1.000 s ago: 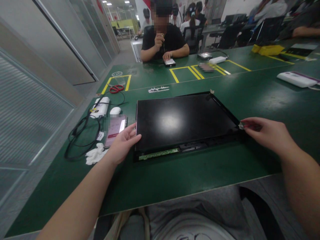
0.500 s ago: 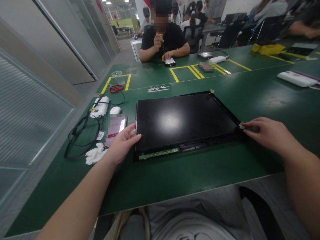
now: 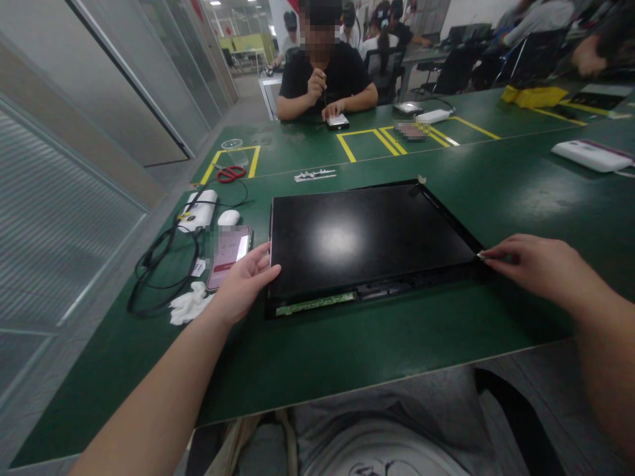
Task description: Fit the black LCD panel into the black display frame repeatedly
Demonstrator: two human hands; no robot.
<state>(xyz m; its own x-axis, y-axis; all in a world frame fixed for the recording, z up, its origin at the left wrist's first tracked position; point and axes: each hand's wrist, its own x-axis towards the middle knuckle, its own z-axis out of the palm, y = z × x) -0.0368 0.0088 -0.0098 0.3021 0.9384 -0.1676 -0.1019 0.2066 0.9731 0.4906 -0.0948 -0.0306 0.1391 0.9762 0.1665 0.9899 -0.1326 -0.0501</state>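
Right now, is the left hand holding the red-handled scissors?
No, the left hand grips the display panel; the red-handled scissors lie on the green table.

Monitors, black chairs and glass partitions mark an office.

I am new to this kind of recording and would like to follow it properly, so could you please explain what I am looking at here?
There is no machine here: a person works with two bare hands, seen from a camera worn on their head, looking forward and down. On the green table lies a black panel, apparently a screen, with a green circuit strip along its near edge. The left hand holds the panel's left edge; the right hand pinches a small pale piece at its near right corner. To the left lie a phone, crumpled white material and red-handled scissors. The person opposite is someone else.
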